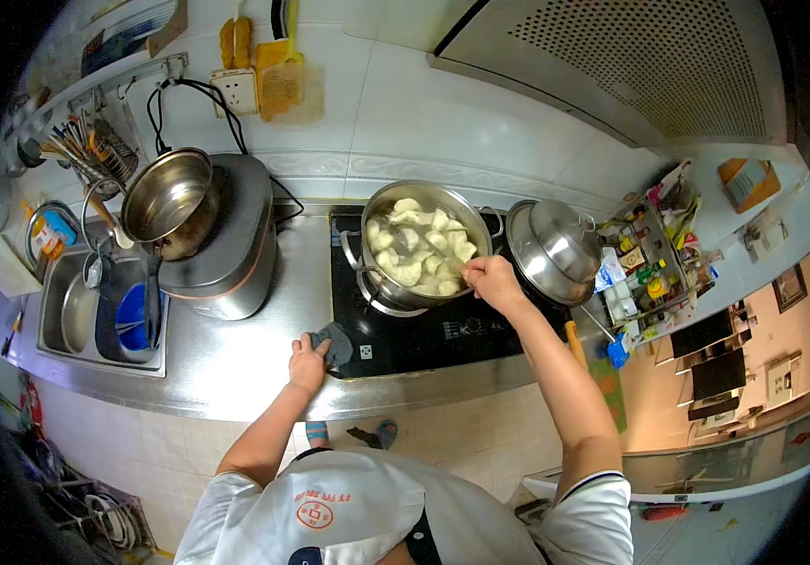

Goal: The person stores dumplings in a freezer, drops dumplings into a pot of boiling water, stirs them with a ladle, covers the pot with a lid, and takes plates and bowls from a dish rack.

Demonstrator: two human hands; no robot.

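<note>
While our left hand (308,363) presses flat on a grey cloth (334,343) on the counter (235,363), our right hand (491,279) hovers at the rim of the pot (419,247) of dumplings (421,250). We cannot tell whether its grip is closed.

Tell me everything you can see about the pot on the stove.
The pot is round, shiny metal with side handles, uncovered, upright on the black cooktop. It is full of pale dumplings. The right hand is at its near rim, fingers closed; any utensil is too small to make out. The domed lid sits tilted beside it.
</note>
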